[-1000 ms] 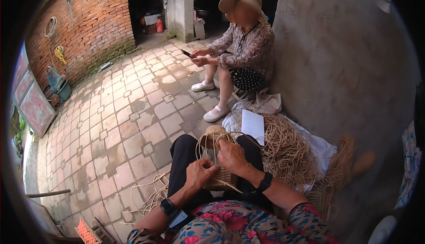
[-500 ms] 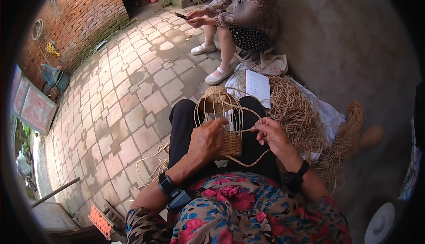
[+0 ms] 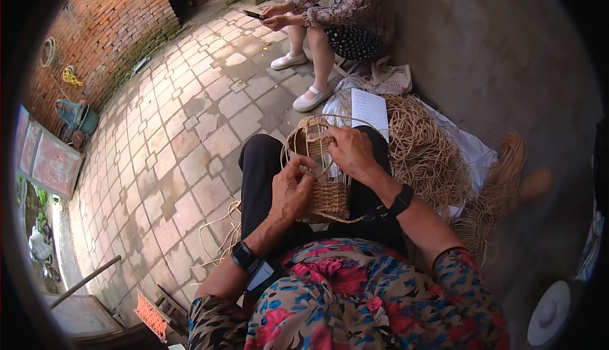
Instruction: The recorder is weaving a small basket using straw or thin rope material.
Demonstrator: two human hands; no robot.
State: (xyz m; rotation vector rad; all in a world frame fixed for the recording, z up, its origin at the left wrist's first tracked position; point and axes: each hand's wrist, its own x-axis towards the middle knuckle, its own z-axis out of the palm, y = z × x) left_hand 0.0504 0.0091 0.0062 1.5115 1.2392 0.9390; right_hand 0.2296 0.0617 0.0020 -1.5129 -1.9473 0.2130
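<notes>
A half-woven straw basket [image 3: 325, 192] rests on my lap, its upright strands still loose at the top. My left hand [image 3: 293, 188] grips its left side, thumb on the woven band. My right hand [image 3: 351, 152] holds the upper strands and rim from the right, fingers pinched on a strand. A loose straw strand [image 3: 342, 219] trails under the basket.
A heap of straw rope [image 3: 422, 153] lies on a white sheet at my right, with a paper sheet [image 3: 370, 110] on it. Another person [image 3: 336, 13] sits ahead holding a phone. A grey wall [image 3: 507, 52] stands right; paved ground [image 3: 184, 134] spreads left.
My right hand came back from the lower right to the basket's upper strands. My left hand stayed on the basket. The view tilted lower.
</notes>
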